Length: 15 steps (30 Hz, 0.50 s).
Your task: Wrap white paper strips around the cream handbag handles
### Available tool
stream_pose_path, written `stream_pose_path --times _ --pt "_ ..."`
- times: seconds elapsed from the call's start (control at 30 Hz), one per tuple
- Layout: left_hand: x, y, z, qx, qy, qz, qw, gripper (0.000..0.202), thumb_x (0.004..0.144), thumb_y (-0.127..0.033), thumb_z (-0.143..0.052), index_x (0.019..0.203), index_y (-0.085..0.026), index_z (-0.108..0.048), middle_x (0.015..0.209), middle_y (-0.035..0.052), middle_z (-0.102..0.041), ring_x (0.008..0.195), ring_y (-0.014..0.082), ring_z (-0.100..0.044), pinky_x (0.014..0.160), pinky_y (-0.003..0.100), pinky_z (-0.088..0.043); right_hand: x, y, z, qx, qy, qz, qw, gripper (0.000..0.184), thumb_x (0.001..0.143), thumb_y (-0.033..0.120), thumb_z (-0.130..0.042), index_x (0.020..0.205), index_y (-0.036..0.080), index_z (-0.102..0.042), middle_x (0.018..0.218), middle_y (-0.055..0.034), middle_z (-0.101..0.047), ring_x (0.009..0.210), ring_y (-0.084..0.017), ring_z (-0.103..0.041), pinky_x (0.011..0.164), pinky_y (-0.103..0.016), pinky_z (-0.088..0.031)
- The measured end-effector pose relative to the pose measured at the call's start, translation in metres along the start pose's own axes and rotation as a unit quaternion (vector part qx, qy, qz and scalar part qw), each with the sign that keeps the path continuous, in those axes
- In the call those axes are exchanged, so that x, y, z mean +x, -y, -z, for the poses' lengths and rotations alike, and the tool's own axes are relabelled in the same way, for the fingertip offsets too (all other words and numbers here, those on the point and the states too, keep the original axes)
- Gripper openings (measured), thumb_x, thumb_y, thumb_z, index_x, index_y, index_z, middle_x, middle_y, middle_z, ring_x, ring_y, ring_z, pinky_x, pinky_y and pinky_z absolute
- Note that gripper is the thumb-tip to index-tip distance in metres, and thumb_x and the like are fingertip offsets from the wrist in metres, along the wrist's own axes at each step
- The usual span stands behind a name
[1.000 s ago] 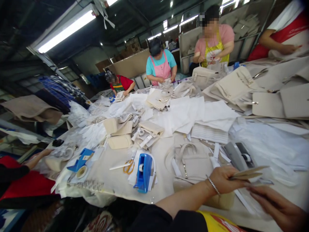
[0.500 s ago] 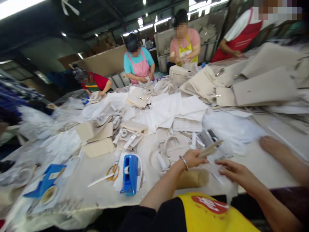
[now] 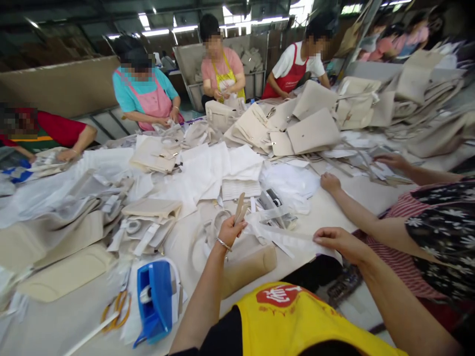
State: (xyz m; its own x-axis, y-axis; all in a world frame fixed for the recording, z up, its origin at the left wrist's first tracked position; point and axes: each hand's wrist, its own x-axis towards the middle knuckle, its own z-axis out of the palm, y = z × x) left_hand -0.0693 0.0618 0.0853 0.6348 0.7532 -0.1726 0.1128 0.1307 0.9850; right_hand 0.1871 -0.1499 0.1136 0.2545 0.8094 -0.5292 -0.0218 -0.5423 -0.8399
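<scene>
- Since the earlier frame: view swung left along the table, left forearm brought nearer the body, right hand shifted from beside the beige strips out onto a white strip.
- Nearest: yellow printed apron (image 3: pixel 285 311) across the lower edge of view, worn by the person.
- Left grip (image 3: pixel 230 232): fingers closed around narrow beige strips (image 3: pixel 240 207), held upright, ends pointing up, above a rolled beige padded piece (image 3: pixel 248 264).
- Right grip (image 3: pixel 329 241): fingers spread, not clamped, resting flat on a long white paper-like strip (image 3: pixel 293 241), its end at the table edge.
- Beneath the left wrist: cream bag with curved handles (image 3: pixel 211 227), partly hidden.
- Left of that: blue tape dispenser (image 3: pixel 156 301) and orange-handled scissors (image 3: pixel 117 309), both close to the near edge.
- Open room: bare pale table (image 3: pixel 352 195) ahead of the right grip, though bounded by a co-worker's floral-sleeved arm (image 3: pixel 371 217); little free space around the left grip, with the bag and rolled piece crowding it.
- Just ahead: grey-and-black packet (image 3: pixel 270 202) and crumpled clear plastic (image 3: pixel 289 180), close to the strip's far side.
- Farther: stack of white sheets (image 3: pixel 241 168), then flat cream bag panels (image 3: pixel 313 131) toward the far end, with co-workers in aprons seated around the table.
</scene>
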Motion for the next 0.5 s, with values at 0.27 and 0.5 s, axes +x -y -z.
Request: stream_pose_path --times 0.27,0.5 --pt "0.002 0.011 0.010 0.022 -0.055 -0.012 0.998 0.020 0.063 -0.032 -0.058 0.069 -0.015 -0.049 0.043 -0.0085 -0.039 0.036 0.0029 -0.033 0.037 0.019 -0.026 -0.021 -0.019 0.014 -0.035 -0.007 -0.016 0.999 0.030 0.056 0.041 -0.065 0.067 0.015 -0.061 0.055 0.0014 -0.055 0.049 -0.009 -0.044 0.043 -0.020 -0.032" --pt "-0.001 0.017 0.008 0.050 -0.034 0.011 0.998 0.021 0.061 -0.033 -0.059 0.066 -0.015 -0.051 0.040 -0.0088 -0.040 0.035 0.0032 -0.032 0.037 0.018 -0.025 -0.027 -0.034 0.023 0.172 -0.166 0.006 0.971 0.024 0.054 0.036 -0.069 0.067 0.019 -0.058 0.056 0.0046 -0.053 0.051 -0.009 -0.048 0.046 -0.021 -0.040"
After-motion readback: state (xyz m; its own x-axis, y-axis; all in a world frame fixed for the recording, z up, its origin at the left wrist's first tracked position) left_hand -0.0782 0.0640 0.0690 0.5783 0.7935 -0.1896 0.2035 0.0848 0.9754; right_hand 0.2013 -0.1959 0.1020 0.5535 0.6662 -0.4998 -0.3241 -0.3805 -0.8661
